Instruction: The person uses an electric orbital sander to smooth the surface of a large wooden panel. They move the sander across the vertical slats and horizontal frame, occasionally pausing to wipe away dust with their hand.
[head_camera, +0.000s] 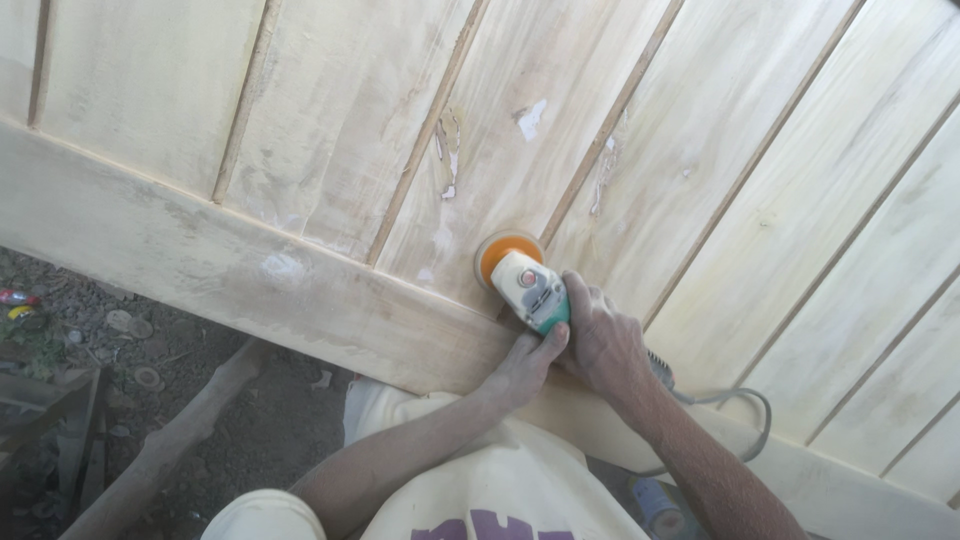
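Sanding step: both hands, right hand (603, 340) and left hand (527, 362), closed around sander (530, 290). Orange disc (497, 252) beyond fingers presses wooden door (330, 110). Next needs steady pressure along groove.

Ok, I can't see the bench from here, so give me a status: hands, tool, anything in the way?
Both hands on sander: right hand gripping body, left hand steadying underneath. Orange disc on panelled wooden door. Grey cord trails right, off the sanding spot.

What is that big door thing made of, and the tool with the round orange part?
The door panel looks like pale bare wood: grain streaks, plank grooves, chalky filler patches, no paint. The sander, held by the left hand and right hand, seems to have a white and teal plastic body; its orange disc is probably a rubbery or plastic pad.
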